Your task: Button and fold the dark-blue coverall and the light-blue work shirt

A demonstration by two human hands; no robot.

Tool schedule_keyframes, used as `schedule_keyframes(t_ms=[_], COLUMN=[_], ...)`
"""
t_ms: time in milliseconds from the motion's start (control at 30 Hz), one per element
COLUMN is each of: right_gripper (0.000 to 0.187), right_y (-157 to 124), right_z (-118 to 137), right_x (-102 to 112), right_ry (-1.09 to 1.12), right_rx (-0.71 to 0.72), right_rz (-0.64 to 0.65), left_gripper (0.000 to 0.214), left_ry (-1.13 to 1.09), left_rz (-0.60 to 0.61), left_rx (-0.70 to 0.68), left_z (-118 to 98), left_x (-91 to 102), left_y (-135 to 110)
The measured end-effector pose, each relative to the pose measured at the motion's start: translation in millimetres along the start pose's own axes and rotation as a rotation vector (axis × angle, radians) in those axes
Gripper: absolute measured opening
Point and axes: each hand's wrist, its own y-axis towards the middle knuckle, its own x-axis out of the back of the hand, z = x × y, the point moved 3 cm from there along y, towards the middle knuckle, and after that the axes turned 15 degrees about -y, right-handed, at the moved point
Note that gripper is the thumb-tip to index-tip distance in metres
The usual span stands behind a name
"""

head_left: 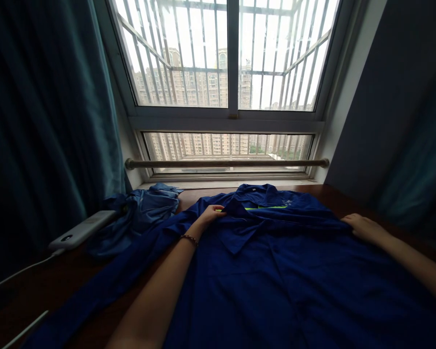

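Observation:
A dark blue work jacket (247, 276) lies spread over the wooden surface, its collar (256, 194) toward the window. A strip of yellow-green trim (269, 208) shows below the collar, beside a small pale mark on the chest. My left hand (211, 214), with a beaded bracelet at the wrist, pinches a folded flap of the jacket left of the collar. At the right, my right hand (361, 227) has its fingers closed on the jacket's far right edge. One long sleeve stretches to the lower left; the right sleeve cannot be made out.
A crumpled lighter blue garment (145, 206) lies at the left beside a white power bank (83, 230) with a cable. Behind the wooden surface a horizontal rail (225, 164) crosses a barred window. Curtains (58, 121) hang at both sides.

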Motion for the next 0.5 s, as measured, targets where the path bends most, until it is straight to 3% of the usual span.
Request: schedule_keyframes(t_ms=[67,167,267,333,400,467,500], right_gripper=[0.050,0.062,0.062,0.058,0.051,0.042,0.039], right_y=[12,31,43,48,55,65,72], right_z=[-2,4,24,43,62,77,83], right_x=[5,22,43,59,74,87,94], right_ry=[-0.032,-0.052,0.013,0.083,0.147,0.162,0.145], right_rx=[0.023,0.034,0.080,0.123,0.178,0.192,0.172], right_rz=[-0.008,0.004,0.059,0.111,0.177,0.216,0.202], left_gripper=[0.038,0.032,0.020,0.012,0.013,0.024,0.030], left_ry=[-0.063,-0.128,-0.081,0.093,0.351,0.573,0.660], left_rz=[0.005,0.024,0.165,0.365,0.570,0.670,0.660], left_rx=[-0.096,-0.359,-0.526,-0.424,-0.167,0.110,0.200], left_z=[-12,-48,-89,-106,-110,-104,-100], left_x=[-2.6,-12.9,-23.5,-27.9,-26.0,-16.5,-10.5], left_y=[-2,-12,-31,-46,-59,-65,-65])
